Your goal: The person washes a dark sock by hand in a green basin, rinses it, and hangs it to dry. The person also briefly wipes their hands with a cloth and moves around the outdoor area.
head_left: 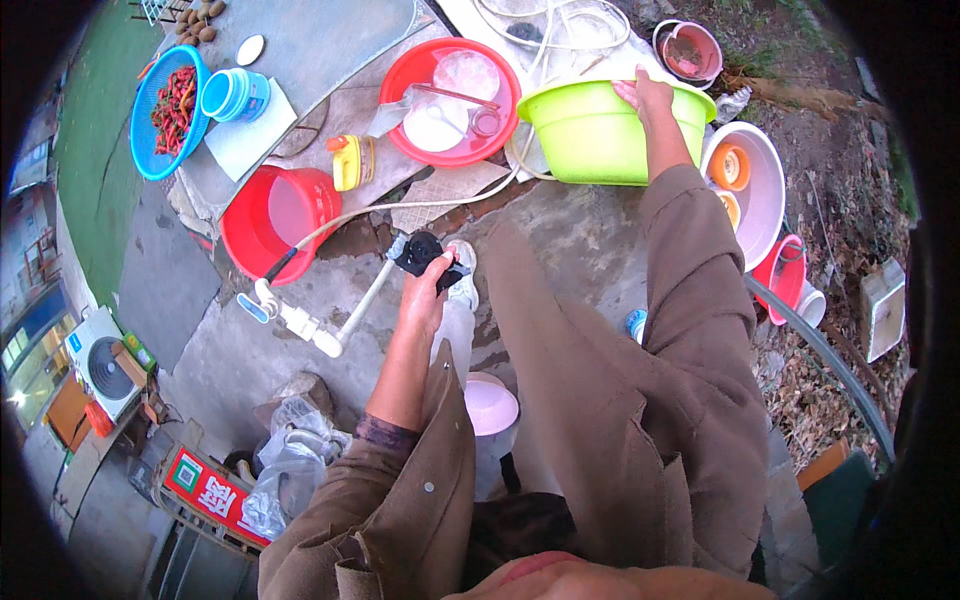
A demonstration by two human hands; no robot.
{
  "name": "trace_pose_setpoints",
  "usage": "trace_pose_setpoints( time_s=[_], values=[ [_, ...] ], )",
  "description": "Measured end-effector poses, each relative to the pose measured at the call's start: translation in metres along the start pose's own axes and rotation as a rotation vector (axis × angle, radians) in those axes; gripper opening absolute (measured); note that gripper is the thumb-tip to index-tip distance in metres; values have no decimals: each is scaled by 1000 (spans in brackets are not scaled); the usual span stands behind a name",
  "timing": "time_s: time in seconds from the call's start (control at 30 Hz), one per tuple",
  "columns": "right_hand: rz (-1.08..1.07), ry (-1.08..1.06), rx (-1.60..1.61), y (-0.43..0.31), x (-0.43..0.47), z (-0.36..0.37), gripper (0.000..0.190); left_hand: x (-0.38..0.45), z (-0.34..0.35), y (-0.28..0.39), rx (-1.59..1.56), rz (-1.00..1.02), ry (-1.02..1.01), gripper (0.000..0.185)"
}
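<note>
My left hand (429, 285) is closed around a bunched black cloth (421, 255), perhaps a sock or glove, above the wet concrete. With its fingers on the rim, my right hand (649, 94) grips a large lime-green plastic basin (592, 135). The basin is tipped, its outer side facing me and its inside mostly hidden. Left of it, a red basin (506, 120) holds water, a white plate-like thing (435, 126) and a reddish stick (454, 91). A white pipe with a blue-handled tap (259, 306) stands left of my left hand.
A red bucket (251, 225) sits near the tap, under a pale hose (420, 204). A yellow jug (349, 165) stands beside it. Red chillies fill a blue basket (142, 150) at upper left. A white basin (765, 180) with orange bowls is at right. A pink bowl (491, 405) lies below.
</note>
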State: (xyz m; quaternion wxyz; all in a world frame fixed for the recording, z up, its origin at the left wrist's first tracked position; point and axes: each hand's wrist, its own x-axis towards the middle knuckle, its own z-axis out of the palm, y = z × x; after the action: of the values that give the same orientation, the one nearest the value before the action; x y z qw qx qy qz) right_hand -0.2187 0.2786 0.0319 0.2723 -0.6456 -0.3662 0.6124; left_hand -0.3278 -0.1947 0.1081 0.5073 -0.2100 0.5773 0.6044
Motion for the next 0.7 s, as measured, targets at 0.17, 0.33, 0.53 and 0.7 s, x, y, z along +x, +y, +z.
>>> trace_pose_setpoints(
  time_s=[0.17,0.33,0.53,0.7],
  values=[
    [9,-31,-29,1,-5,0,39,2,-9,-7,-50,-7,26,29],
    [20,-76,-129,15,-31,-10,41,-2,0,-8,-73,-55,49,26],
    [29,-84,-204,42,-80,-54,36,-16,17,-9,-86,-68,13,25],
    [45,35,-298,61,-124,-116,29,-32,28,-4,-64,-75,-12,23]
  ],
)
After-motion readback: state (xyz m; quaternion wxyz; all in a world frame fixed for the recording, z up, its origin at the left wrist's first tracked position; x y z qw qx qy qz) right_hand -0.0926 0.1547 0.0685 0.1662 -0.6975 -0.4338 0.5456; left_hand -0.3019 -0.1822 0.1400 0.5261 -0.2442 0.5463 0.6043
